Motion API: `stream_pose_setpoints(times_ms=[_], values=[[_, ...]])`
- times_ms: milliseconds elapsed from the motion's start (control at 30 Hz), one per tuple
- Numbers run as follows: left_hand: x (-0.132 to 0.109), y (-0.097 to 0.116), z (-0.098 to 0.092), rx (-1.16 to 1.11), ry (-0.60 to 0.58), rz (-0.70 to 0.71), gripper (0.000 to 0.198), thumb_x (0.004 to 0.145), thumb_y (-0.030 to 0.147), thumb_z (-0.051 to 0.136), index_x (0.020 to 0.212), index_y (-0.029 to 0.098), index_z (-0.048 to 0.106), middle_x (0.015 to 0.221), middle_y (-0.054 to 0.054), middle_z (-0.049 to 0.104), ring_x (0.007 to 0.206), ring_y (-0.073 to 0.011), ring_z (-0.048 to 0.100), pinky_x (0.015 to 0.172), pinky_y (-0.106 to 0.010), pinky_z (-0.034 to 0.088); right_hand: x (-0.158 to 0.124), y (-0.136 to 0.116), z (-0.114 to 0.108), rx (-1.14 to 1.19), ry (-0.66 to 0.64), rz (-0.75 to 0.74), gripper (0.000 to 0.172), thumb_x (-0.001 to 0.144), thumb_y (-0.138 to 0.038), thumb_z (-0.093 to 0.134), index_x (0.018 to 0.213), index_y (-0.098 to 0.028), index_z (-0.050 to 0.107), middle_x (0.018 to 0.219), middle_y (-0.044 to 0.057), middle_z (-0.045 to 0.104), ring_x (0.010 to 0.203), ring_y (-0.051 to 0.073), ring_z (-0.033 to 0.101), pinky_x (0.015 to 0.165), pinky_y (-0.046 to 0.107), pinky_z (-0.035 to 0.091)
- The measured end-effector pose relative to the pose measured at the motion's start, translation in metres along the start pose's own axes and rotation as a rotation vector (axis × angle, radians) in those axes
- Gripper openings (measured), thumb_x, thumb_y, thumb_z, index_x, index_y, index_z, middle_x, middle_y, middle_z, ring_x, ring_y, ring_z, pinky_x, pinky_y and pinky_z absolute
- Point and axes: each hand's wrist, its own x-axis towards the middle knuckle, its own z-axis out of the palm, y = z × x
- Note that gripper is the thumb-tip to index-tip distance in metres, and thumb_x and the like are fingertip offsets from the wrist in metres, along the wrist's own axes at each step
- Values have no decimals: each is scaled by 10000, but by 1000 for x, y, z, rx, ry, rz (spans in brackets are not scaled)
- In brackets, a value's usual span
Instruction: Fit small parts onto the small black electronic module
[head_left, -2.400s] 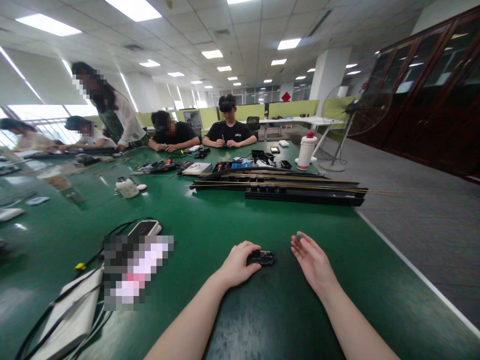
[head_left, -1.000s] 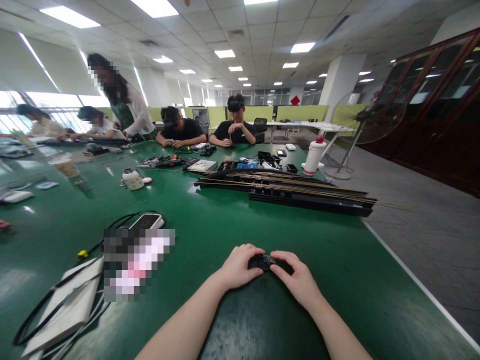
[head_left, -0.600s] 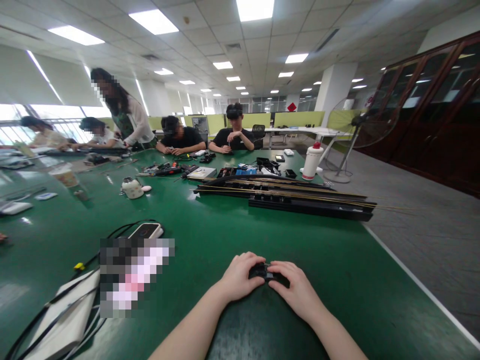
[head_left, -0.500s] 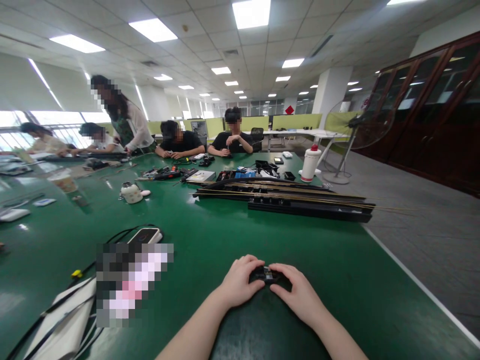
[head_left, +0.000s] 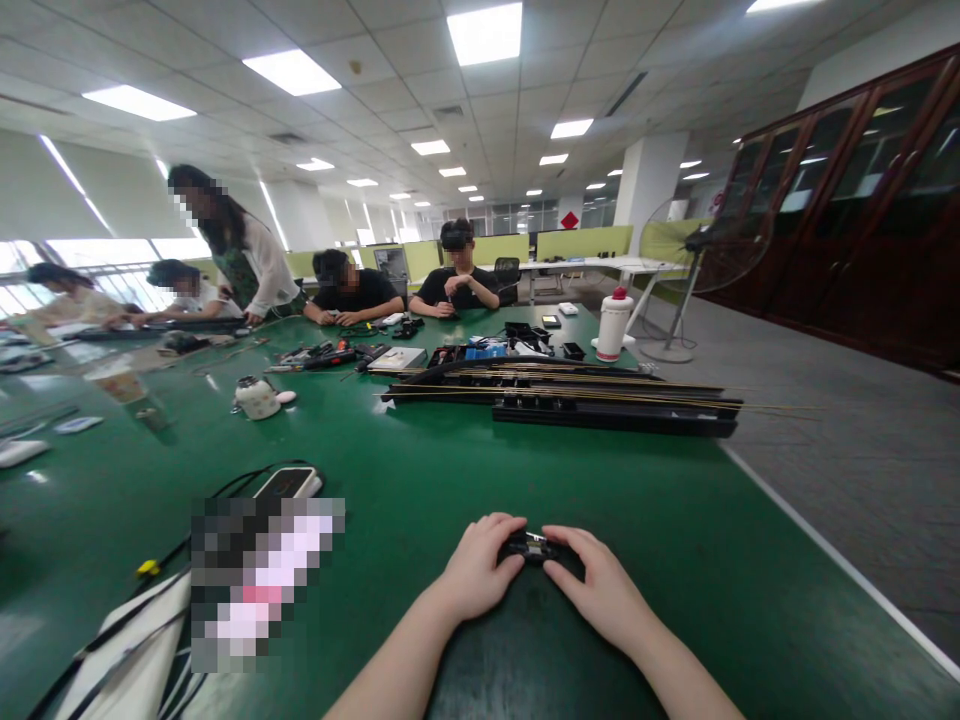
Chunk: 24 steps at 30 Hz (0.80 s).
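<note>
A small black device [head_left: 527, 547] lies on the green table [head_left: 420, 470] close in front of me. My left hand [head_left: 478, 566] curls around its left end, fingers closed on it. My right hand [head_left: 600, 585] presses on its right end with the fingertips pinched against it. Most of the device is hidden between the two hands.
Long black rails [head_left: 600, 398] lie across the table beyond my hands. At the left are a power bank [head_left: 289, 483] with black cables and a white pad [head_left: 127, 670]. A white bottle [head_left: 613, 324] and tools stand farther back. Several people sit or stand at the far end. The table's right edge [head_left: 832, 563] borders grey carpet.
Earlier my right hand lay open beside the device; it has since closed onto the device's right end. In the last half second both hands barely moved; only the view shifted slightly.
</note>
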Motion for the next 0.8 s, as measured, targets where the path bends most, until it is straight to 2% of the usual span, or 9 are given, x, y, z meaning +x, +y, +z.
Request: stream_pose_setpoints(times_ms=[500, 800], values=[[2, -4, 2, -29, 6, -4, 344, 885, 199, 412, 1209, 239, 521, 1190, -51, 571, 1107, -204, 494, 961, -373, 379, 0, -1, 0, -27, -12, -6, 296, 764, -290, 571, 1042, -224, 648, 1080, 70, 663, 1029, 234, 583, 948, 393, 425], [3, -5, 3, -26, 9, -1, 335, 892, 207, 402, 1205, 238, 518, 1170, -47, 579, 1106, -199, 494, 969, -373, 376, 1, -1, 0, -19, 3, -15, 288, 767, -296, 566, 1034, -228, 648, 1064, 65, 673, 1010, 230, 597, 930, 392, 438]])
